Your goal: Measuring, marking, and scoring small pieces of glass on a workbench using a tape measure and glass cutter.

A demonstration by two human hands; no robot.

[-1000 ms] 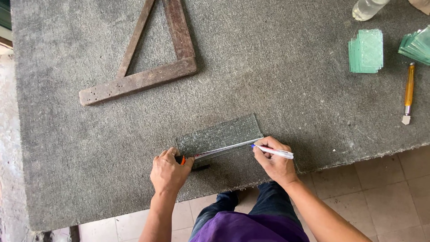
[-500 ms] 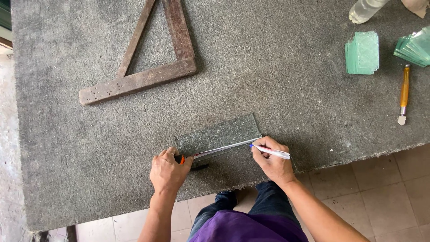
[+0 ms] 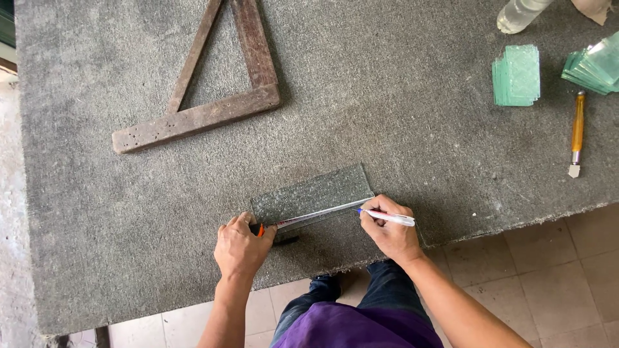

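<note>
On the grey felt-covered table (image 3: 387, 96) lies a rectangular piece of patterned glass (image 3: 313, 193), near the front edge and just in front of the person. A tape measure blade (image 3: 316, 216) runs along the lower edge of this glass. The left hand (image 3: 242, 248) is closed on the orange tape measure case (image 3: 260, 229) at the left end of the blade and presses it to the table. The right hand (image 3: 387, 232) is closed around a white pen with blue tip (image 3: 385, 217), and the tip touches the glass near its right lower corner, just beside the end of the blade. The two hands are apart, one at each end of the glass.

At the far right stand two stacks of small green glass pieces: one neat stack (image 3: 517, 75) and one fanned stack (image 3: 596, 64) at the picture edge. Just below them lies a glass cutter with yellow handle (image 3: 577, 132). At the top right there is a clear plastic bottle (image 3: 519, 14), only partly in view; what is in it cannot be told. A wooden triangle frame (image 3: 213, 106) lies at the upper left, well apart from the hands.
</note>
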